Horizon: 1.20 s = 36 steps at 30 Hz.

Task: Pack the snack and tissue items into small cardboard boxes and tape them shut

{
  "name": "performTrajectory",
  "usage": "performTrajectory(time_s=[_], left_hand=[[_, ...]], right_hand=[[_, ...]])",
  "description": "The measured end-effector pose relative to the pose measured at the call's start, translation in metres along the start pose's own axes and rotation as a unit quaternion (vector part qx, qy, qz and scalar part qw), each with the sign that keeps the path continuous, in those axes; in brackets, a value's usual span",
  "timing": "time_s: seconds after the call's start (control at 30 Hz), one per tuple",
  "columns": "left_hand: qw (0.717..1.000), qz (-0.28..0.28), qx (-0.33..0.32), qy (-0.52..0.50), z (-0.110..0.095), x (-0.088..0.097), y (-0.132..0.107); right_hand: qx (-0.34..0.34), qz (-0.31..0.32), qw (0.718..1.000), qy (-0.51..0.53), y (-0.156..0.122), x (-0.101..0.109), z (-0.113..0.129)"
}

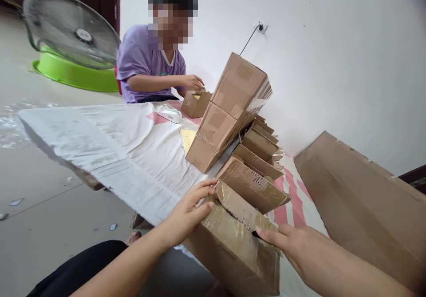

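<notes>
A cloth-covered worktop spreads ahead of the left hand. A large piece of cardboard stands beyond the right hand, on its outer side. A block of closed boxes is ahead of the left hand, with a row of open boxes beside it. The taped box lies between the hands: the left, thumb and fingers parted, rests on its top edge; the right touches its top seam, its fingertips at a small black thing, whether gripping I cannot tell.
</notes>
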State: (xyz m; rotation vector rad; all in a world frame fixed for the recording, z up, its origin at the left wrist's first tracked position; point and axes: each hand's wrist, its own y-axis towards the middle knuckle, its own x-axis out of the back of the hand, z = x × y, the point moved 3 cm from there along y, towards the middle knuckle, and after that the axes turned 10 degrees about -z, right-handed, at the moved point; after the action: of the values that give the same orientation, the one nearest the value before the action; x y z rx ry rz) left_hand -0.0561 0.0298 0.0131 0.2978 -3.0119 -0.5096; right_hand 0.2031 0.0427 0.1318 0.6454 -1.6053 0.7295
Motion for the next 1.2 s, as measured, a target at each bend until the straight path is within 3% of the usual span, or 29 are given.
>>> performTrajectory(time_s=[0.13, 0.3, 0.5, 0.87, 1.1, 1.2], left_hand=[[1.000, 0.001, -0.015, 0.003, 0.004, -0.002, 0.001], [1.000, -0.005, -0.028, 0.008, 0.007, -0.002, 0.002], [0.999, -0.009, -0.039, 0.027, 0.009, 0.000, -0.001], [0.999, -0.004, -0.032, 0.039, 0.000, 0.001, 0.002], [0.999, -0.012, -0.016, 0.034, 0.000, 0.001, 0.000], [1.000, -0.011, -0.014, 0.022, 0.004, 0.000, 0.000]], right_hand=[[0.034, -0.036, 0.999, -0.007, 0.002, -0.001, 0.006], [0.072, -0.020, 0.995, -0.070, 0.013, 0.002, 0.019], [0.031, 0.035, 0.994, -0.096, 0.004, -0.001, 0.013], [0.001, 0.060, 0.996, -0.063, 0.000, -0.007, 0.014], [-0.054, 0.000, 0.998, 0.034, -0.034, -0.002, -0.011], [-0.096, -0.067, 0.988, 0.097, -0.048, -0.008, -0.027]])
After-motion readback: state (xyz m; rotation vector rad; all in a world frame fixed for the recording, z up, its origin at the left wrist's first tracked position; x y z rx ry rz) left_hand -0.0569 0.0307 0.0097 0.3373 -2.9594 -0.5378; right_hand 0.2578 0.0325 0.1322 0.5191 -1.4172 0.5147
